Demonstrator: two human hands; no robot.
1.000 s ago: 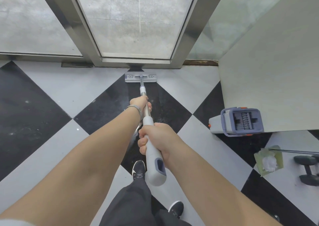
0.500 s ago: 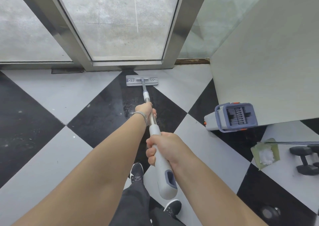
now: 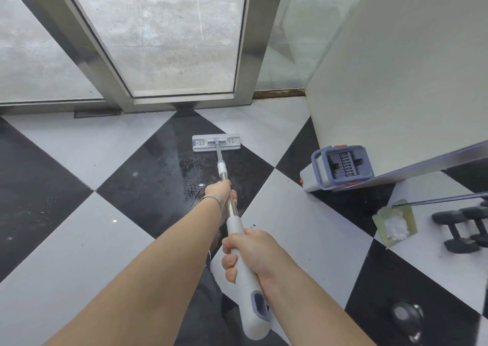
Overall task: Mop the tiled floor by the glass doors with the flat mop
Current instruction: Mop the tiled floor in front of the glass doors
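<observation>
The flat mop head [image 3: 216, 142] lies flat on a wet black tile [image 3: 163, 176], a short way back from the glass door [image 3: 171, 36]. Its metal pole [image 3: 222, 171] runs toward me into a grey plastic handle [image 3: 249, 287]. My left hand [image 3: 220, 193] grips the metal pole partway down. My right hand [image 3: 250, 253] grips the grey handle closer to my body. The tiled floor [image 3: 74, 147] is a black and white diamond pattern, with water drops on the black tile behind the mop head.
A grey mop bucket with a wringer [image 3: 340, 167] lies on its side at the right by a pale wall panel [image 3: 396, 68]. Black dumbbells [image 3: 464, 229] and a small box of white stuff [image 3: 394, 225] lie further right. A metal door frame [image 3: 113, 81] borders the floor.
The mop head has been pulled back from the door sill toward me, leaving a wet streak. Both hands have drawn back with the pole, and the view has shifted slightly left.
</observation>
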